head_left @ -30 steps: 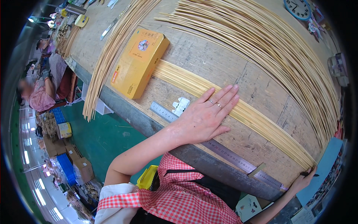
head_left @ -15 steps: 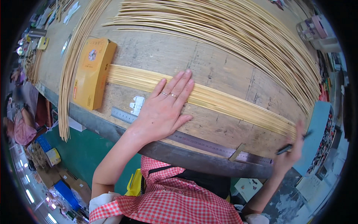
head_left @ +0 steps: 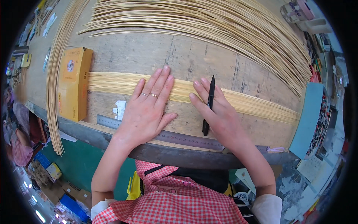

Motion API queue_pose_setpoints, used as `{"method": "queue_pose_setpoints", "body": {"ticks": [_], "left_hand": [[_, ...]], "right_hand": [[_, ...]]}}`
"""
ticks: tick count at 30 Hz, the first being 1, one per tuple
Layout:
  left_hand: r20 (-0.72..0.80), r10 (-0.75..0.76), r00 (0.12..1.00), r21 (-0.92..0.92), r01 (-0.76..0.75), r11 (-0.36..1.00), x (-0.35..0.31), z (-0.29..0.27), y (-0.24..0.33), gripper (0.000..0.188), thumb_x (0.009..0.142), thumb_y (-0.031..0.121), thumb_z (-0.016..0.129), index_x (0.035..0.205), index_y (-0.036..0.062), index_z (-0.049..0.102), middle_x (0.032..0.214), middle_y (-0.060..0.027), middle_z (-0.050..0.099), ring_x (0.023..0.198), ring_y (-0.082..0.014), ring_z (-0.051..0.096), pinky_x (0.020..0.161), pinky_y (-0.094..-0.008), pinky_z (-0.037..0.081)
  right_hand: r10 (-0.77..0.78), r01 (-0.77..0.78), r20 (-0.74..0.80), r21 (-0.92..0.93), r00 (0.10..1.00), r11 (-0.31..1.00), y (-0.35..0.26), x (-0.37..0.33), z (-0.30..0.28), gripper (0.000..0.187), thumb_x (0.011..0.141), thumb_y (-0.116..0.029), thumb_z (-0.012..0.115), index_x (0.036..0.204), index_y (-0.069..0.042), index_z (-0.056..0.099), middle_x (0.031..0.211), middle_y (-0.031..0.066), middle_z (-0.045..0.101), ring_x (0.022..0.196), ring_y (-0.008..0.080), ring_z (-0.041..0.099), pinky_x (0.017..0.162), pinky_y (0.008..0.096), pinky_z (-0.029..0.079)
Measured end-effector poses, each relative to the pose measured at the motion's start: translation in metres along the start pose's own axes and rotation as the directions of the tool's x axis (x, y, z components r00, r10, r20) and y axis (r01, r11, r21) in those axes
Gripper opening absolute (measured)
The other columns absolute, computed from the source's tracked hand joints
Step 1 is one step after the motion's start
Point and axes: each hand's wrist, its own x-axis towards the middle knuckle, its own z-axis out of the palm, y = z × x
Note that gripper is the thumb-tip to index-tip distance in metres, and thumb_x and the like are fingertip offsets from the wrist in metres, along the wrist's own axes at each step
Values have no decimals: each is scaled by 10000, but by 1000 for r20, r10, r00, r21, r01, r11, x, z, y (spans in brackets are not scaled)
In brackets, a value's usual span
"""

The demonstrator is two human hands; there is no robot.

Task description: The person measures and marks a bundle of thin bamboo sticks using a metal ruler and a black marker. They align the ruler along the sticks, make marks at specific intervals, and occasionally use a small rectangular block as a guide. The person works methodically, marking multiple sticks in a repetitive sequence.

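Head view: flat band of sticks (head_left: 112, 81) lies across table (head_left: 130, 52) between yellow box (head_left: 72, 86), left, and teal box (head_left: 307, 119), right. Uneven palm pressure could fan or skew it; black marker (head_left: 211, 95), if it slips, could smudge it. Sticks look thin, pale yellow, packed side by side. Left hand (head_left: 145, 112) flat on them, gripping nothing; right hand (head_left: 222, 115), fingers over them, holds marker. Ruler (head_left: 186, 140) near side.

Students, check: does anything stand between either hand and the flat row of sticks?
Nothing visible does: the left hand lies across the row of sticks; the right hand, holding a black marker, also reaches over it.
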Motion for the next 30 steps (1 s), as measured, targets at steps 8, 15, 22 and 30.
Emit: {"method": "queue_pose_setpoints", "body": {"ticks": [8,15,22,30], "left_hand": [[-18,-24,1000,12,24,1000,-4,-1,6,918,893,269,680,1632,40,186,1707,-181,172,1575,-353,190,1256,-551,153],[-271,347,898,-415,-434,799,-29,2,107,352,707,91,778,1045,1,737,1142,-124,713,1082,-284,694,874,-400,592],[-182,476,860,-311,-510,802,-15,66,142,463,859,153,585,1251,-90,625,1281,-190,642,1290,-317,574,1125,-432,440],[-164,547,821,-218,-571,791,-14,63,139,378,833,133,602,1125,-96,672,1274,-185,616,1195,-288,608,1033,-392,504]], "right_hand": [[-30,29,-10,-71,1000,997,3,1,1,427,901,-68,564,1323,-37,622,1502,168,543,1439,361,467,1166,498,412],[-106,95,-93,-119,990,988,11,-3,4,402,873,-90,603,1263,-5,656,1466,195,568,1392,358,521,1141,478,447],[-104,90,-66,-193,992,977,9,0,7,408,860,-50,604,1260,-2,666,1431,207,599,1370,380,543,1132,498,456],[-109,94,-77,-176,991,980,3,4,8,410,846,1,596,1247,-13,680,1427,196,605,1373,374,542,1115,507,470]]}}
